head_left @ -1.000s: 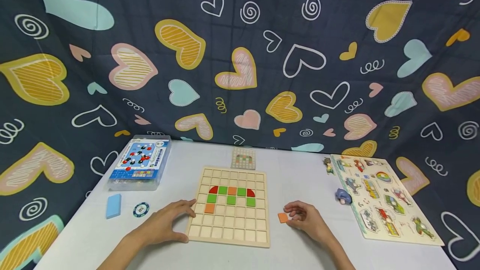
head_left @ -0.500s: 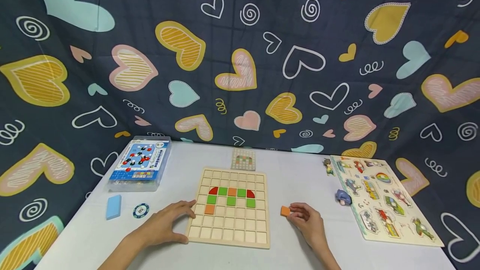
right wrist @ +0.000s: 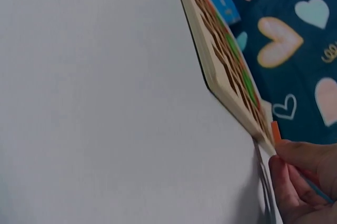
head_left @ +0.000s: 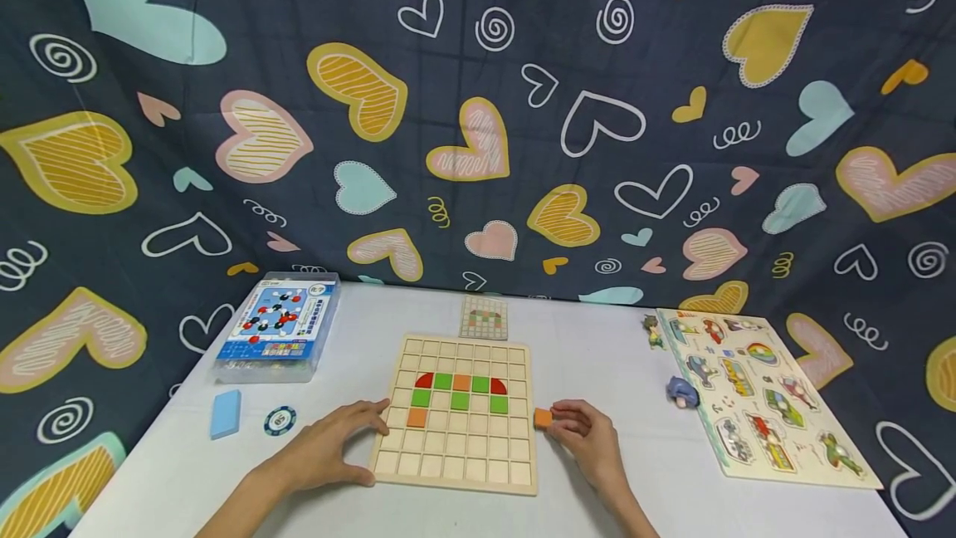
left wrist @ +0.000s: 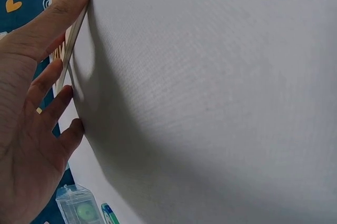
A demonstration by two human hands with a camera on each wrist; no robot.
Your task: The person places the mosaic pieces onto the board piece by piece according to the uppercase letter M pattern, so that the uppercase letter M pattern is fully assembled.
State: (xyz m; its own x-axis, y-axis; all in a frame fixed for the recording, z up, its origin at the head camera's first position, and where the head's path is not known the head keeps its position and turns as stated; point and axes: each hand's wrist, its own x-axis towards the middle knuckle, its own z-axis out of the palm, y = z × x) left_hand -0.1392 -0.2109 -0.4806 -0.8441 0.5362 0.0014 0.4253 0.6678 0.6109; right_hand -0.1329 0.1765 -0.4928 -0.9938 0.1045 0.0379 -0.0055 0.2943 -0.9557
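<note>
A wooden grid board (head_left: 456, 465) lies in front of me in the head view. Red quarter-round, green and orange tiles form an arch in its upper rows, ending at left in an orange tile (head_left: 416, 418). My left hand (head_left: 321, 445) rests at the board's left side, thumb and fingertips touching its edge; the left wrist view shows the thumb (left wrist: 58, 16) against that edge. Between thumb and fingers, my right hand (head_left: 590, 442) pinches a loose orange square tile (head_left: 543, 418) by the board's right edge. The right wrist view shows this tile (right wrist: 276, 131) nearly edge-on.
Behind the board lies a small pattern card (head_left: 484, 316). On the left are a clear plastic box (head_left: 276, 326), a blue block (head_left: 226, 414) and a poker chip (head_left: 280, 420). On the right lie a picture puzzle board (head_left: 769, 401) and a blue figurine (head_left: 682, 392).
My right hand first drew back slightly, then moved left with the orange tile, bringing it to the board's right edge. My left hand and the board have stayed in place.
</note>
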